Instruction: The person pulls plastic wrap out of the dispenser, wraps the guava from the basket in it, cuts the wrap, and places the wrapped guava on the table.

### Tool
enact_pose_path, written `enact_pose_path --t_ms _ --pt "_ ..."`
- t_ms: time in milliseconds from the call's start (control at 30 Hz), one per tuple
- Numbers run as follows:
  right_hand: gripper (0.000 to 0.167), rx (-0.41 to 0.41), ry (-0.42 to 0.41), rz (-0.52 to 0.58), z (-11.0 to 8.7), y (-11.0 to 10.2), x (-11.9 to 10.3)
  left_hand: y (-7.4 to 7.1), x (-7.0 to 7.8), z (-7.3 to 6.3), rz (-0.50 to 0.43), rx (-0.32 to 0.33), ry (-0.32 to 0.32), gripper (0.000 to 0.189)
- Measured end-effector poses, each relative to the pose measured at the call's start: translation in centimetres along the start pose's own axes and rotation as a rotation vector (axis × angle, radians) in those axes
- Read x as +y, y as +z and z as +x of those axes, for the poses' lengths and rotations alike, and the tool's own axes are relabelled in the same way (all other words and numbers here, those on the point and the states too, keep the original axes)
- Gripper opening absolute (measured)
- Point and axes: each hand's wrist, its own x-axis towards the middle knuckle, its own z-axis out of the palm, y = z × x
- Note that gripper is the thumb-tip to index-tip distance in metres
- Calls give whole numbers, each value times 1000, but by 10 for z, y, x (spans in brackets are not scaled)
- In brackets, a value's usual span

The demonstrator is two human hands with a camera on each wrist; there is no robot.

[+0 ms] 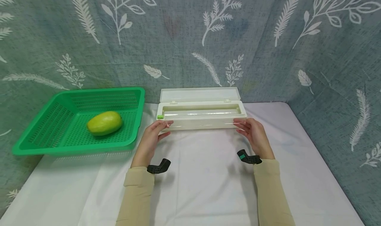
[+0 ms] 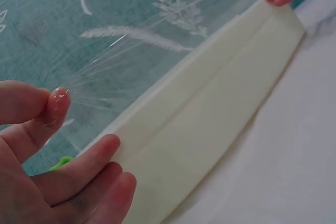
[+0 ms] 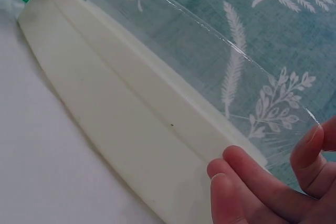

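Observation:
A white plastic wrap dispenser [image 1: 205, 103] lies on the table with its lid [image 1: 199, 94] raised at the back and a roll of film inside. Clear plastic wrap [image 2: 131, 51] stretches up from it between both hands. My left hand [image 1: 153, 135] pinches one corner of the wrap between thumb and index finger, the other fingers near the dispenser's front. At the opposite end, my right hand [image 1: 253, 133] pinches the other corner the same way, its remaining fingertips by the front wall [image 3: 131, 114]. A green slide cutter [image 1: 160, 117] sits at the dispenser's left end.
To the left stands a green plastic basket [image 1: 137, 120] with a yellow-green oval fruit [image 1: 105, 123] in it. A white cloth [image 1: 205, 186] covers the table. Behind it hangs a grey-green leaf-patterned curtain [image 1: 178, 37], which also runs along the right side.

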Motion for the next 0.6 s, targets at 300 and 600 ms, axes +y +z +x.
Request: enact_pose_path --t_ms 300,600 --pt "43 -7 8 -41 -8 6 -9 2 -3 -2 -1 27 -23 24" --pt "39 -19 -15 -8 -2 0 -4 -19 -40 21 22 20 62 37"
